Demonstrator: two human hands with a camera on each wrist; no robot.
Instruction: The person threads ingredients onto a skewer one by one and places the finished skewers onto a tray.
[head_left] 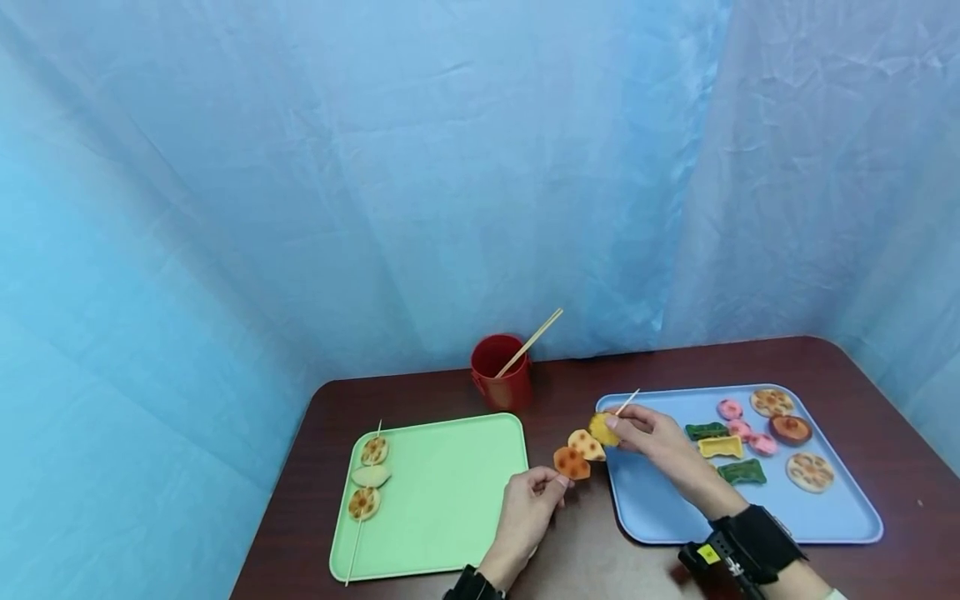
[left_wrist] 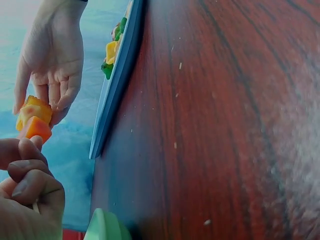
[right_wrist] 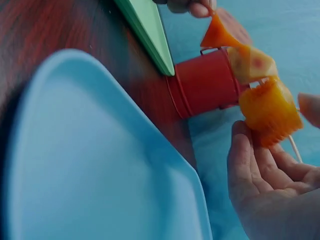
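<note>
My left hand (head_left: 526,510) grips the lower end of a wooden skewer (head_left: 628,402) just below an orange spotted piece (head_left: 572,463). Above that piece the skewer carries a pale yellow spotted wedge (head_left: 587,445) and a yellow crinkle-cut slice (head_left: 603,429). Near the skewer's top, my right hand (head_left: 660,446) pinches the crinkle-cut slice between thumb and fingers, with the bare tip sticking out past it. In the right wrist view the fingers lie under the slice (right_wrist: 270,111). The left wrist view shows the left fingers (left_wrist: 37,187) curled round the stick.
A blue tray (head_left: 660,521) at right bears several toy food pieces: green, pink, yellow and brown. On the green tray (head_left: 442,500) at left lies a loaded skewer (head_left: 354,550) with three pieces. Behind them stands a red cup (head_left: 513,392) holding wooden sticks (head_left: 536,336).
</note>
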